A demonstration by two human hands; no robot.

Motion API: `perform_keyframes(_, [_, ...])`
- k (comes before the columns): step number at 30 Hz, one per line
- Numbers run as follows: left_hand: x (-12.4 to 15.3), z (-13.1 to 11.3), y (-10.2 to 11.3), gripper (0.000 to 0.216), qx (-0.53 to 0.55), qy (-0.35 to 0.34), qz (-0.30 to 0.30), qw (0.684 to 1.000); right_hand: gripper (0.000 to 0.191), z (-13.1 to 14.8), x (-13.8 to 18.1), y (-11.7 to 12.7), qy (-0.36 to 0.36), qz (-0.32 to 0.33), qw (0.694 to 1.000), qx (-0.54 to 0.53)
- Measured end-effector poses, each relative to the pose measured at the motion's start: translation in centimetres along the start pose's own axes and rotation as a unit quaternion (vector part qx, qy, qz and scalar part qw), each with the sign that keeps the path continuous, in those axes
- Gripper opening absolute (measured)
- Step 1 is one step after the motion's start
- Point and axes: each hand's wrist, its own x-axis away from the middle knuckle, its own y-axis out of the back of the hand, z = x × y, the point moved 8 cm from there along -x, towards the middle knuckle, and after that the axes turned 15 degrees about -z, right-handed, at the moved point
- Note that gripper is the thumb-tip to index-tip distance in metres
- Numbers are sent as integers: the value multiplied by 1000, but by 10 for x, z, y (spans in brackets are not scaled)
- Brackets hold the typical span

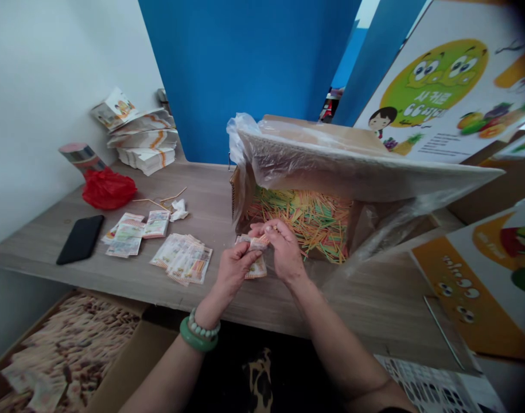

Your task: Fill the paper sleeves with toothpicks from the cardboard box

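Note:
My left hand [233, 268] pinches a small printed plastic packet [257, 244] between thumb and fingers, just in front of the open carton. My right hand [286, 255] is closed at the packet's upper end, its fingertips on a few thin orange sticks; how far these reach into the packet I cannot tell. More printed packets [257, 269] lie on the table under my hands. Behind them, the carton lined with clear plastic [283, 172] holds a heap of thin sticks [309, 218] in orange, yellow, green and pink.
Fanned packets [182, 258] and smaller piles [127, 234] lie to the left, near a black phone [80, 240], a red plastic bag [108, 188] and crumpled tissue [179, 210]. Folded cartons [144, 143] stand behind. A box of filled packets [77, 344] sits below; printed cartons [473, 287] flank the right.

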Motion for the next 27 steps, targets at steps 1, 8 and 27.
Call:
perform_keyframes(1, [0, 0, -2, 22, 4, -8, 5, 1000, 17, -2, 0, 0, -7, 16, 1000, 25])
perform_keyframes(8, [-14, 8, 1, 30, 125, 15, -6, 992, 28, -5, -3, 3, 13, 122, 974, 191])
perform_keyframes(27, [-15, 10, 119, 26, -72, -42, -177, 981, 30, -69, 33, 4, -24, 137, 803, 580])
